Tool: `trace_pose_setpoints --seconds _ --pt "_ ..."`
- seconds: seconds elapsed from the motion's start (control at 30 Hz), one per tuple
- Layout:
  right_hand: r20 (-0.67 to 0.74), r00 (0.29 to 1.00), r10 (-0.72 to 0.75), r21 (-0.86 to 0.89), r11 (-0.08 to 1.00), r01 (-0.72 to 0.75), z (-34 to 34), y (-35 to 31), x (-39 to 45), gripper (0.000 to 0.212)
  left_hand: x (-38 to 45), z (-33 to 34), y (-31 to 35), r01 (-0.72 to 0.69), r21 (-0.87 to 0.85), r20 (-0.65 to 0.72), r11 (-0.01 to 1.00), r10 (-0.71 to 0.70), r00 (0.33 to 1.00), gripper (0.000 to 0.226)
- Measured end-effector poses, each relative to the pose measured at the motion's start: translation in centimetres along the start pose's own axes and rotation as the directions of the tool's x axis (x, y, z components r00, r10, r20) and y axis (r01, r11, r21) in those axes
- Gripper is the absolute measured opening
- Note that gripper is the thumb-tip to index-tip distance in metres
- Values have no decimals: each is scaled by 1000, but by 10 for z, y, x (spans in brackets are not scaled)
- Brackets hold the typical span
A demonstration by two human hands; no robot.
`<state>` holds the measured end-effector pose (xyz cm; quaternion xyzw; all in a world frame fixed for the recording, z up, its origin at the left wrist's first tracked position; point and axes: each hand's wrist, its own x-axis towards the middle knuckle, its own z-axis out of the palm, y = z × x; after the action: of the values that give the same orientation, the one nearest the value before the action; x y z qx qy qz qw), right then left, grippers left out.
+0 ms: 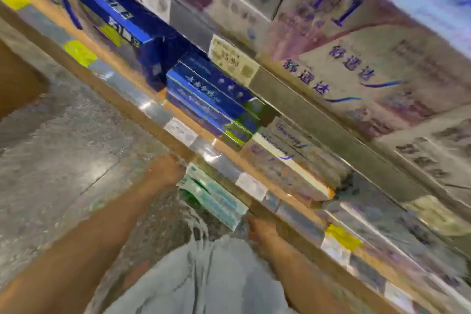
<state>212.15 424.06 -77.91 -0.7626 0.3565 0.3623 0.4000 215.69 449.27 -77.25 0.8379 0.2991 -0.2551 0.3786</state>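
A small stack of long white-and-green boxes (214,196) hangs in front of the lowest shelf edge (257,187). My left hand (165,171) grips the stack's left end and my right hand (261,231) holds its right end. The picture is heavily blurred, so I cannot make out the fingers in detail. The boxes lie lengthwise along the shelf front, tilted with the view.
Blue boxes (211,99) are stacked on the shelf above, with pale boxes (293,160) to their right. Larger cream cartons (369,71) fill the upper shelf. Price labels line the shelf edges. A grey floor (63,148) lies to the left, and a brown carton (15,79) stands at the far left.
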Motion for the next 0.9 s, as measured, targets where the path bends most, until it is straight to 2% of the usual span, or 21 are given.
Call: trace_pose_setpoints --seconds 0.13,0.2,0.23,0.33,0.37,0.4,0.47,0.53,0.6,0.63,0.67,0.73,0.83,0.9 --pt "89 995 45 203 977 -63 15 8 44 19 51 38 -9 11 -13 85 1000 -10 996 37" --pt "160 986 50 376 920 -107 23 6 52 11 68 58 -15 24 -112 136 993 -8 991 33" --pt "186 982 18 443 891 -100 29 8 57 16 74 69 -18 36 -156 117 987 -17 993 32" --pt "220 974 -45 557 826 -88 48 10 60 69 75 91 -23 35 -195 -35 980 -43 998 27" --pt "216 974 -60 574 815 -77 53 9 58 69 72 94 -23 40 -238 -77 971 -60 995 22" --pt "202 978 -60 555 829 -64 56 5 50 54 68 95 -23 43 -287 -108 957 -77 991 21" --pt "192 979 -61 495 868 -43 57 -6 37 24 64 89 -29 76 -342 -166 937 -139 976 32" --pt "227 966 -121 415 910 17 62 -21 21 23 49 66 -38 105 -332 -251 938 -195 948 43" --pt "238 958 -160 339 938 72 72 -42 -9 24 22 29 -50 136 -385 -336 913 -276 901 40" --pt "225 956 -189 304 946 115 79 -55 -26 32 3 6 -55 151 -440 -364 886 -329 871 39" --pt "221 948 -229 254 952 170 85 -69 -53 41 -21 -21 -59 152 -501 -391 852 -380 839 38" --pt "249 916 -315 187 944 274 95 -102 -116 45 -77 -79 -62 128 -649 -423 750 -496 758 37" --pt "284 803 -524 146 851 504 98 -160 -241 55 -178 -181 -43 -57 -800 -502 597 -614 609 25" --pt "342 708 -617 145 780 609 94 -197 -332 65 -254 -256 -24 -224 -808 -578 545 -658 483 23"
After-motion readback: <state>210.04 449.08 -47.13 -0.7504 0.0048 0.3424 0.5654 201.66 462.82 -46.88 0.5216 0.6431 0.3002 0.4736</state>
